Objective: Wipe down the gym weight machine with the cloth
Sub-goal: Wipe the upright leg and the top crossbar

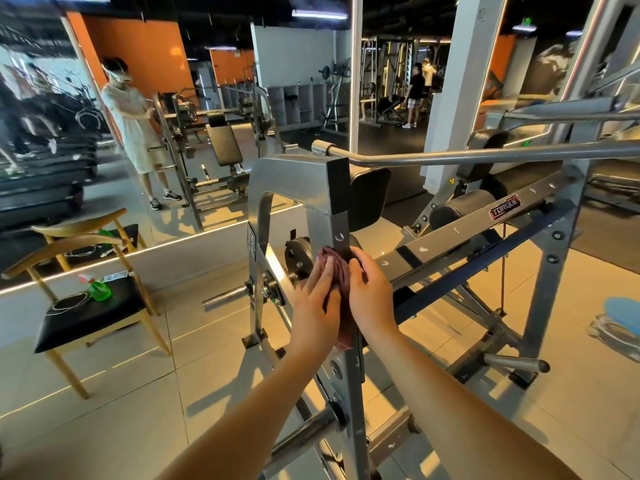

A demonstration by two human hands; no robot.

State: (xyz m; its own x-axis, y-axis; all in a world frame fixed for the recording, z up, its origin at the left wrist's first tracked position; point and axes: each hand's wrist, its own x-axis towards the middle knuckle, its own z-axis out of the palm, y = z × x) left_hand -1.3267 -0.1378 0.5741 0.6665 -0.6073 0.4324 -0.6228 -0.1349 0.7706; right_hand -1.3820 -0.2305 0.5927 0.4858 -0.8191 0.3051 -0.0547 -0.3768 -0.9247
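Observation:
A grey steel weight machine (294,181) with black pads fills the middle of the view. Its upright post (341,220) rises straight in front of me. A dark red cloth (341,271) is wrapped around that post at mid height, and its tail hangs down along the post. My left hand (317,299) presses flat against the cloth from the left, fingers straight. My right hand (369,289) curls around the cloth and post from the right side.
A wooden chair (86,317) with a black seat stands at the left and bears a green spray bottle (98,289). A mirror wall (104,133) runs behind it. Bare plate pegs (225,299) stick out of the frame. A blue round object (623,315) lies at the right.

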